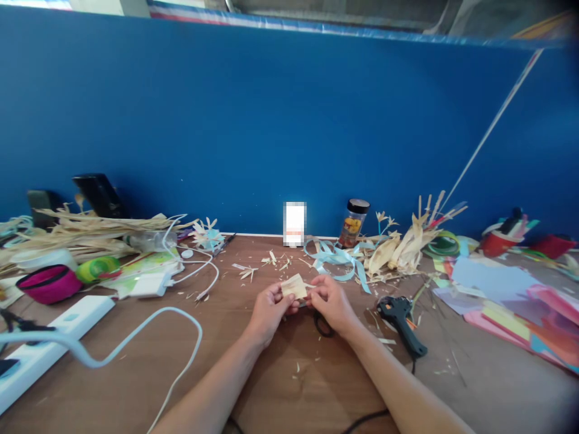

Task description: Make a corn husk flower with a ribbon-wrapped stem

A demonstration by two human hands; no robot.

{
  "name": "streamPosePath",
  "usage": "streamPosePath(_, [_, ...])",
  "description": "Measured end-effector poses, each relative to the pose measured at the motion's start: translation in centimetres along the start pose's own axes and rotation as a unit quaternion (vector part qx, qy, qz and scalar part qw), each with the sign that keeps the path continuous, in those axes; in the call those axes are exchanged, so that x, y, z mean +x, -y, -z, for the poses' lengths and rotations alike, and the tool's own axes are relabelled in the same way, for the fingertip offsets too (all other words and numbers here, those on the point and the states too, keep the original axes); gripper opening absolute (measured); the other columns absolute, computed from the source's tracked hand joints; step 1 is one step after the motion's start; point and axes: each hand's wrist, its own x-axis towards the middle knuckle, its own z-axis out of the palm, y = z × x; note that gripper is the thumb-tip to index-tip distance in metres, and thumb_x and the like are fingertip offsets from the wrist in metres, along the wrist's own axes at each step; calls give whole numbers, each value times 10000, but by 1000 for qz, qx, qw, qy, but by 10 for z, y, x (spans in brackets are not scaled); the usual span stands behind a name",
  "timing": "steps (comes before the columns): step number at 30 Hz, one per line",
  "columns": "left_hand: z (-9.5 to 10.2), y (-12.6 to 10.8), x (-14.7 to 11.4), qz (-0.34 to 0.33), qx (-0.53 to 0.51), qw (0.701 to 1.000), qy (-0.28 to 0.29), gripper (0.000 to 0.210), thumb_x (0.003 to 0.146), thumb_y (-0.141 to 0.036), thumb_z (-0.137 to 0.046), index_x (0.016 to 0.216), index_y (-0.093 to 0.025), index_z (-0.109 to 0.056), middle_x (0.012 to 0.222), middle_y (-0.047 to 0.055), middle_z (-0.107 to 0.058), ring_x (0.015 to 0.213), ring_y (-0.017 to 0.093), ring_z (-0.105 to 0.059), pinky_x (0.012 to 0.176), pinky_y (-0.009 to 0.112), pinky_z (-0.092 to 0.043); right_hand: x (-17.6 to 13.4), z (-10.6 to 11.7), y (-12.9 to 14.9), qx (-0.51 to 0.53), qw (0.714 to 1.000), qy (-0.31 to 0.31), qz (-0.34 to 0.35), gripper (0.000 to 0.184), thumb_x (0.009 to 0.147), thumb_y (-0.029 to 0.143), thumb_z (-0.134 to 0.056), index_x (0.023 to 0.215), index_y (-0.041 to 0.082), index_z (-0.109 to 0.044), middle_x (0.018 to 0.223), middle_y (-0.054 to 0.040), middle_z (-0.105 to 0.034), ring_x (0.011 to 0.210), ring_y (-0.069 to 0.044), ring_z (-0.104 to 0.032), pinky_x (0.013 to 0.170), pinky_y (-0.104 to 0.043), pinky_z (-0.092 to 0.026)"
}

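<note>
Brown counter (316, 392) beneath it all, clutter at both sides, likely for working room; glue gun (402, 325) lying right, handle toward the person, probably for a quick grab; mid-counter, the left hand (266, 310) pinches the husk (294, 285) between thumb and fingers, seemingly to keep it flat; the right hand (332, 301), fingertips together, nips a thin sliver (310, 287) at its edge, attached or not I can't tell; the husk's pale cream, squarish, faintly lined.
</note>
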Motion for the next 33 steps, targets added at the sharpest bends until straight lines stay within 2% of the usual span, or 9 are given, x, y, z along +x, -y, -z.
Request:
streamPosePath(3, [1,0,0,-1,-3,1000,-19,346,635,-182,-668,954,-105,-558,705,55,-675,529,88,-592,542,192,-501,0,-3,2,29,999,-2,-20,210,753,298,-494,920,195,-421,685,-1,-620,622,-154,-614,598,-283,-487])
streamPosePath(8, [0,0,-2,4,8,1000,-8,376,615,-175,-686,961,-106,-556,693,55,-670,551,102,-605,536,193,-505,-1,-8,1,12,1000,10,12,266,713,307,-579,917,193,-451,689,10,-607,627,-140,-596,605,-259,-467])
streamPosePath(12, [-1,1,0,2,-6,1000,-22,372,646,-196,-669,986,-115,-542,667,45,-660,567,109,-611,548,202,-509,0,-6,2,59,998,10,-13,252,720,296,-570,910,194,-441,608,50,-555,579,-118,-579,602,-253,-471])
streamPosePath(16, [0,2,1,-16,-34,998,-50,394,690,-268,-634,1044,-136,-522,678,39,-651,577,108,-612,562,215,-511,-1,-7,4,92,995,6,-36,269,702,311,-587,899,196,-444,604,53,-560,590,-126,-592,623,-271,-483])
streamPosePath(19, [1,0,1,-20,-37,997,-59,386,692,-322,-625,1020,-140,-540,712,42,-648,600,108,-611,559,210,-509,-1,-8,4,78,996,-12,-38,282,695,329,-591,897,195,-444,610,45,-569,589,-136,-598,623,-280,-487])
streamPosePath(24, [1,-1,0,-8,-6,999,-31,371,615,-245,-698,939,-121,-568,729,44,-657,630,118,-616,564,190,-496,-2,-7,5,42,999,-10,-12,260,717,321,-567,915,197,-450,611,42,-569,599,-138,-597,622,-269,-478])
streamPosePath(28, [3,2,2,-11,-20,999,-36,268,640,-227,-675,865,-117,-579,661,15,-637,561,75,-583,557,167,-488,-2,-8,6,29,999,-17,-2,237,740,318,-537,922,193,-451,620,35,-574,599,-134,-592,612,-257,-467])
streamPosePath(33, [3,1,2,18,-35,999,-37,225,651,-239,-664,828,-124,-585,677,21,-633,565,83,-590,547,180,-502,0,-6,2,4,999,-34,14,243,757,323,-506,949,188,-442,634,22,-581,613,-145,-592,611,-264,-465])
